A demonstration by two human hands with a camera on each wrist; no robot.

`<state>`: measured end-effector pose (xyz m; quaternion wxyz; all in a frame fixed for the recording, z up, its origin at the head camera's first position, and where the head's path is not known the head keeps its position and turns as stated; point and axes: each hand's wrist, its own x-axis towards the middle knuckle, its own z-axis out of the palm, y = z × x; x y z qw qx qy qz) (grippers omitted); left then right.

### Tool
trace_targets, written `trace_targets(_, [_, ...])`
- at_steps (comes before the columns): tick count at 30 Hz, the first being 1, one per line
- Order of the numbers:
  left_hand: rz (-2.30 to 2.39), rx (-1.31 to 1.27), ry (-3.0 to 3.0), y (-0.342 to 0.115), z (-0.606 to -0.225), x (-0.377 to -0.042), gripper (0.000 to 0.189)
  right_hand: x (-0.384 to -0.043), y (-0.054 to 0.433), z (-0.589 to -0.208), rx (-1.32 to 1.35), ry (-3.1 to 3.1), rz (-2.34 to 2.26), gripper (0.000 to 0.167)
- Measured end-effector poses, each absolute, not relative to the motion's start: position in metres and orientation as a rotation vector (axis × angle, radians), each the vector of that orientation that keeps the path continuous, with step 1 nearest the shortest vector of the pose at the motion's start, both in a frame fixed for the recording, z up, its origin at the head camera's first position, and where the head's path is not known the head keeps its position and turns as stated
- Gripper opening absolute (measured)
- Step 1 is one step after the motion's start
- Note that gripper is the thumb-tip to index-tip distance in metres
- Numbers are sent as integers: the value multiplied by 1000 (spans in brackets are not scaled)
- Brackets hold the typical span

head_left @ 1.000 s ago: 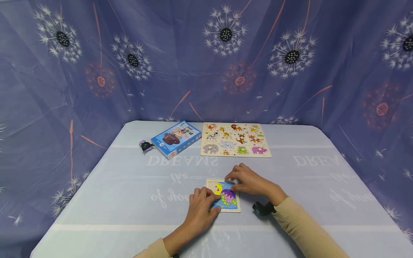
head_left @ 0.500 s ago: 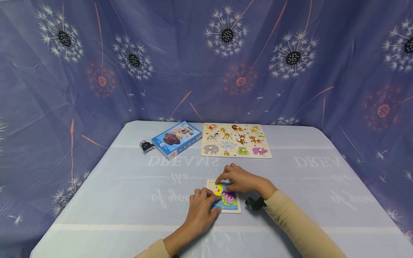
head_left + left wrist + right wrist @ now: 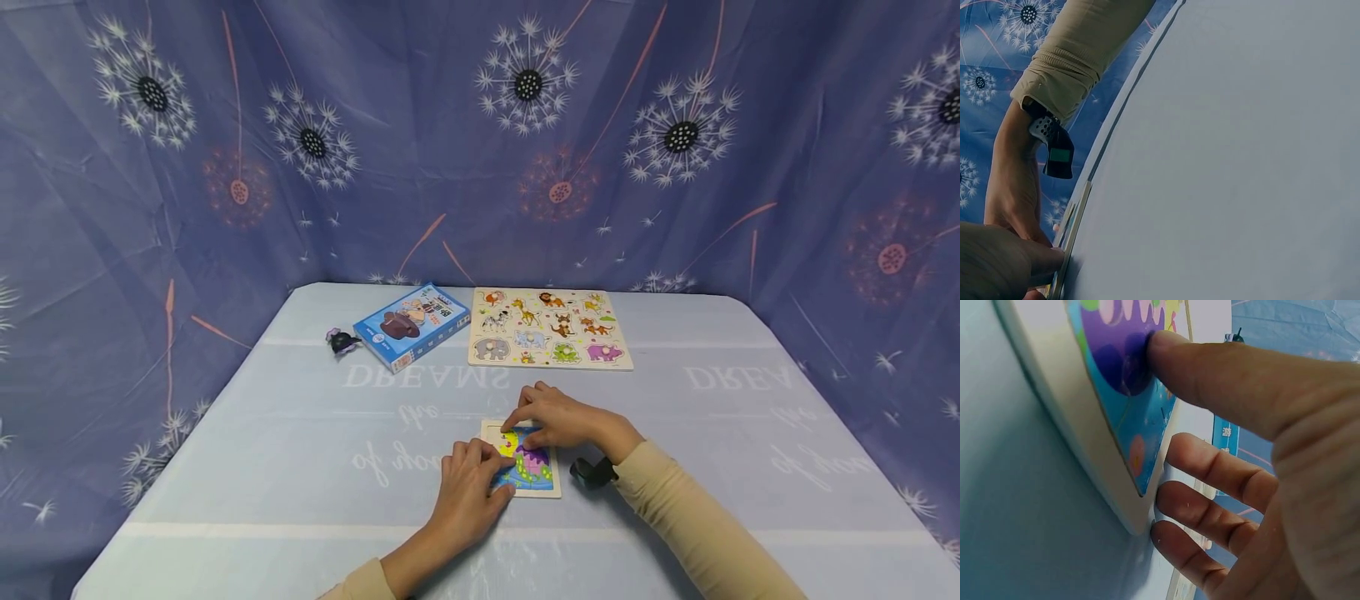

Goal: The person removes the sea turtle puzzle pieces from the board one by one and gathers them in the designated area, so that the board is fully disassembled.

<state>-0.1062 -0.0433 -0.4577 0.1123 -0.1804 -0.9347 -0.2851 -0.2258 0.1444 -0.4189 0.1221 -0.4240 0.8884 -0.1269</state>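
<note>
A small jigsaw puzzle in a pale wooden frame lies near the middle of the table, its picture a purple jellyfish and a yellow shape on blue. My left hand holds it at its left side, index finger over the picture and thumb by the lower left corner. From the upper right, my right hand reaches over it. In the right wrist view the thumb presses on the purple jellyfish, while three loosely bent fingers stay beyond the frame edge. The right index finger is hidden there, and the hands cover part of the picture.
Behind the hands lies a wooden animal peg puzzle board. To its left is a blue box, with a small black and purple object beside it. A patterned curtain closes off the table's back edge.
My right hand has shifted left over the jigsaw puzzle, then stopped there with its thumb on the picture. The left hand has stayed in place.
</note>
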Motion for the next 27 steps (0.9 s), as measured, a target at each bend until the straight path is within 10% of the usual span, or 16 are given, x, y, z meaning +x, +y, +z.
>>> trace_targets(27, [-789, -519, -2737, -42, -458, -106, 29, -222, 133, -409, -1262, 2624, -212, 29])
